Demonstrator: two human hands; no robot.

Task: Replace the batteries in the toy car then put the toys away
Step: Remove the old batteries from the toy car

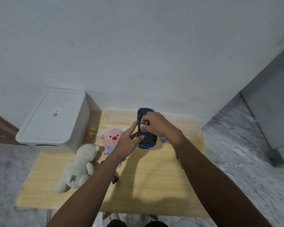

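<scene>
A blue toy car is turned upside down above the wooden table, its black underside facing me. My left hand grips the car's left side, thumb on the underside. My right hand pinches a battery at the open battery compartment. More blue batteries lie on the table just right of the car. A small black piece, perhaps the compartment cover, lies under my left forearm.
A white lidded storage bin stands at the table's back left. Clear plastic containers line the back edge. A white plush, a pink-faced plush and a small orange figure lie left of the car.
</scene>
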